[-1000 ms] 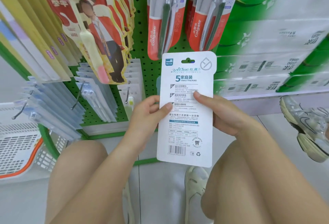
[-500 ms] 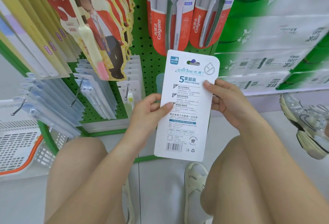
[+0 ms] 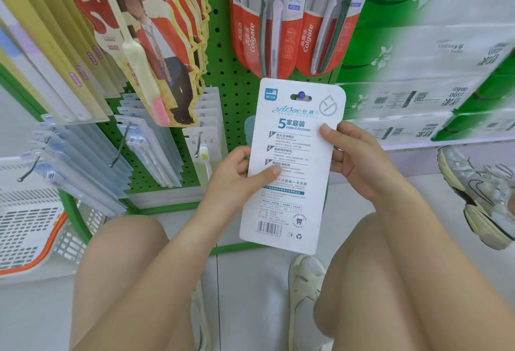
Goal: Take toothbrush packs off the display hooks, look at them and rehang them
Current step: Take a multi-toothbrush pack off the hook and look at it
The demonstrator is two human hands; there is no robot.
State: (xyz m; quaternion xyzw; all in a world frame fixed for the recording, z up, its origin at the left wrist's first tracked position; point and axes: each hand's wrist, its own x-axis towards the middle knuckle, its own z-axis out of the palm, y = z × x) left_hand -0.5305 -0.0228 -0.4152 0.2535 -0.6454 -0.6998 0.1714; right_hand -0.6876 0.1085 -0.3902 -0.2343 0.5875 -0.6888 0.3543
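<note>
The family toothbrush pack (image 3: 292,166) is held upright in front of the green pegboard (image 3: 223,72), printed back toward the camera, just below the red Colgate packs (image 3: 278,30). It is pinched at its left edge by the left hand (image 3: 231,178), thumb laid across the print, and gripped at its right edge by the right hand (image 3: 354,155). The step in hand is judged to be inspection. For rehanging, the slot at the pack's top should be kept level and lined up with a bare hook (image 3: 119,150) left of the pack before anything is released
</note>
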